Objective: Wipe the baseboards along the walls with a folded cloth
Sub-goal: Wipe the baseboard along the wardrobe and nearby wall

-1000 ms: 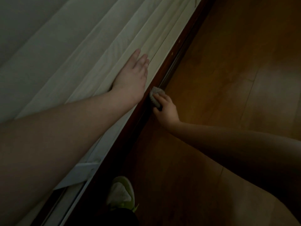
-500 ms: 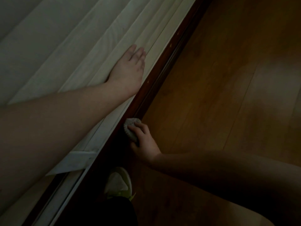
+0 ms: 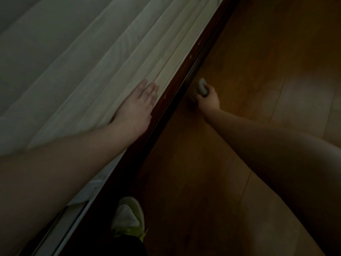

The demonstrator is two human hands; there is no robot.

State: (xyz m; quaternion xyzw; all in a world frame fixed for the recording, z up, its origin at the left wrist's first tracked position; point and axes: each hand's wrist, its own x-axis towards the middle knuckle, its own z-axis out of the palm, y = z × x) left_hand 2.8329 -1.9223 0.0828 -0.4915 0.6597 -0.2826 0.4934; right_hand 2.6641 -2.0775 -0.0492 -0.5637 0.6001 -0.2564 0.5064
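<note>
The folded cloth (image 3: 202, 87) is small, pale grey and bunched up. The right hand (image 3: 207, 100) grips it with curled fingers, low against the dark red-brown baseboard (image 3: 184, 78) near the floor. The left hand (image 3: 137, 106) lies flat with straight fingers on the white curtain (image 3: 92, 61), just above the baseboard. The brown wooden floor (image 3: 258, 71) stretches wide to the right. A shoe (image 3: 127, 217) with a yellow-green edge stands close to the baseboard.

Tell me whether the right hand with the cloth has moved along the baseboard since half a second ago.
Yes. The right hand, gripping the cloth, has slid forward along the dark baseboard, from level with the left hand's wrist to about level with its fingertips.
</note>
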